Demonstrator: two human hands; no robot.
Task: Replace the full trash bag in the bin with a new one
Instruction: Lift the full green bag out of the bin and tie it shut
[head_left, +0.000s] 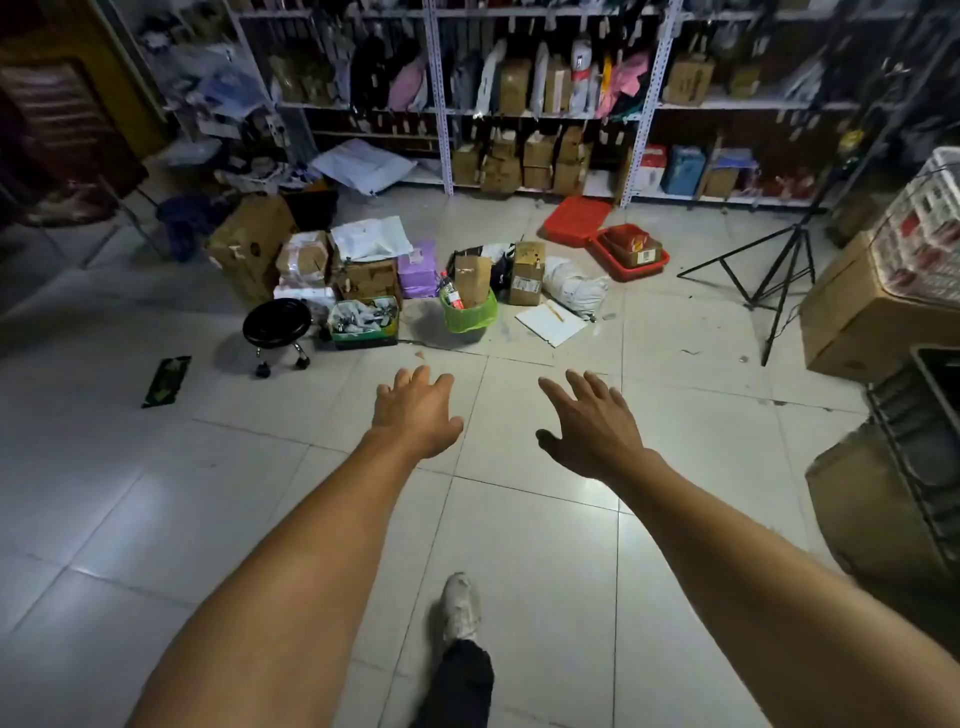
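Bin (468, 315), green-bagged and overfilled: sitting on the tile floor (519, 545), a cardboard box (472, 280) and a red-capped bottle (451, 291) sticking up past its rim. I am reaching toward it with 2 arms, my left hand (415, 410) and right hand (592, 426) both spread and gripping nothing, well short of the bin. Bare tile is lying between them. Left of the bin, a black stool (278, 325); right of it, a white sheet (551, 322).
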